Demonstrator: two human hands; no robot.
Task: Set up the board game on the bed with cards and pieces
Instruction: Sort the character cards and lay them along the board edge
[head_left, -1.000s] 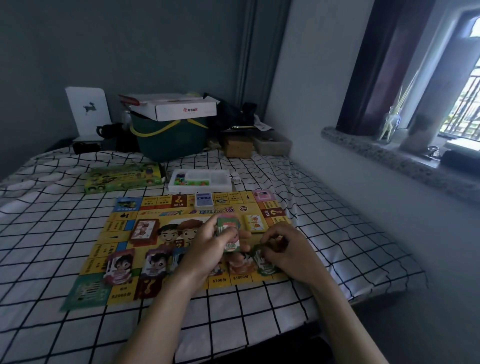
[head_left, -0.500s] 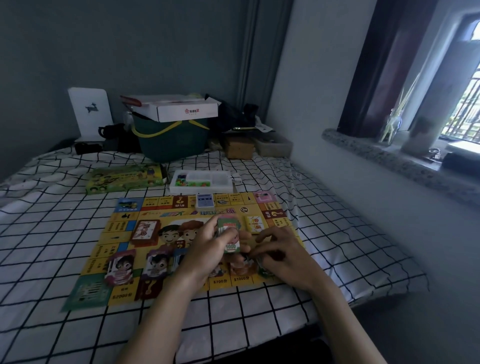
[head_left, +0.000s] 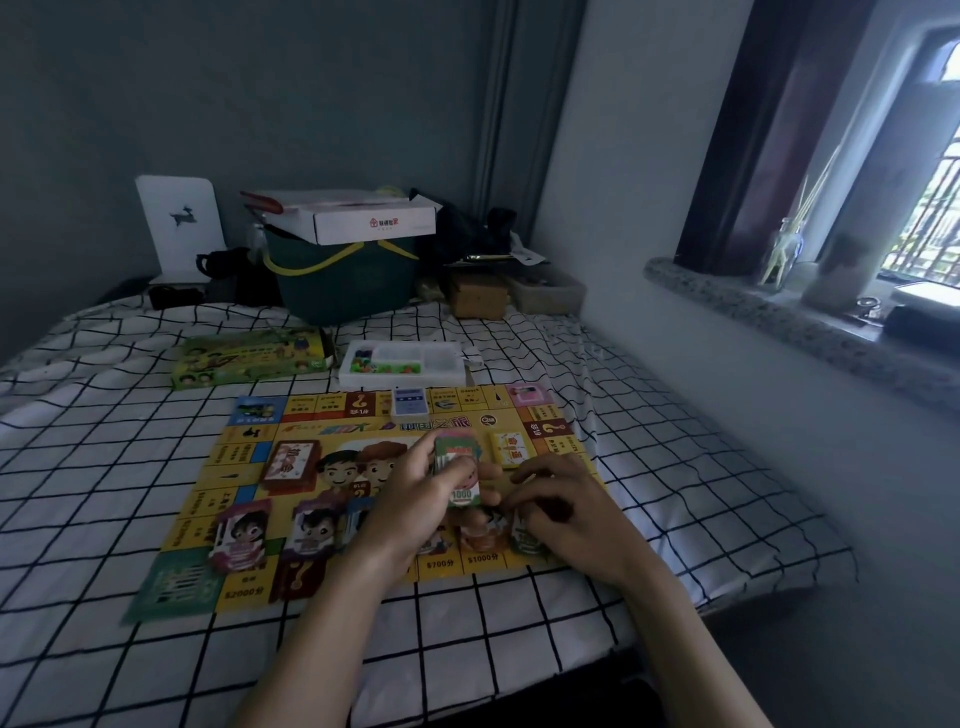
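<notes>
Holding a card stack, the left hand grips its edges; the right hand pinches something hidden. Cards look light, slippery.

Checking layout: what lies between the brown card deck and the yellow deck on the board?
In the head view, the left hand holding a wad of play money.

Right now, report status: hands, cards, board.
Left hand grips card stack. Right hand pinches card over board. Nothing blocking.
</notes>
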